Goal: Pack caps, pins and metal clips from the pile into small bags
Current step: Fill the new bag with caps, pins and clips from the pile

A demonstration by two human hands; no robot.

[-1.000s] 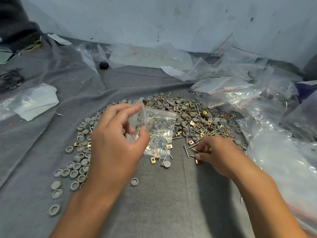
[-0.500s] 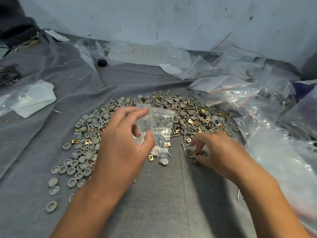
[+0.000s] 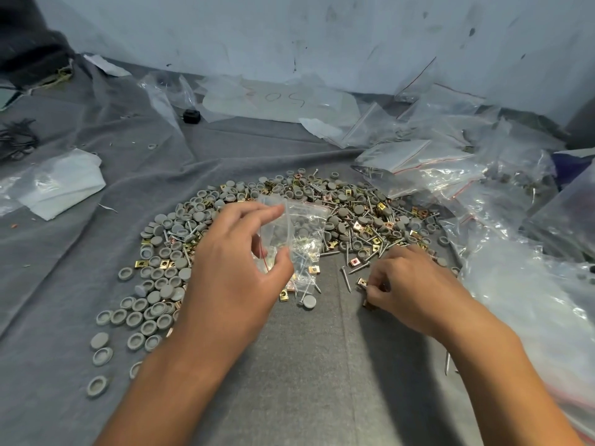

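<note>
Grey cloth (image 3: 306,365) under a scuffed wall. Left hand (image 3: 231,278) still pinches the small zip bag (image 3: 296,239) open above the pile (image 3: 289,214). Right hand (image 3: 409,284), since shifted nearer, now pinches a brass clip (image 3: 362,282) beside the pile: next insert.

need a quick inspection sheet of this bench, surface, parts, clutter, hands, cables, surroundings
surface: grey cloth, wrinkled at left, flatter near the person.
job's things: mixed pile of grey caps, pins and brass clips; loose caps trail left; small clear bag partly filled.
clutter: heap of clear bags at right and rear; folded white sheet at left; small black block at rear.
grips: left hand holds the small clear bag between fingers and thumb; right hand pinches a brass clip at the pile's near edge.
cables: dark tangle at far left, kind unclear.
surroundings: scuffed pale wall behind.
</note>
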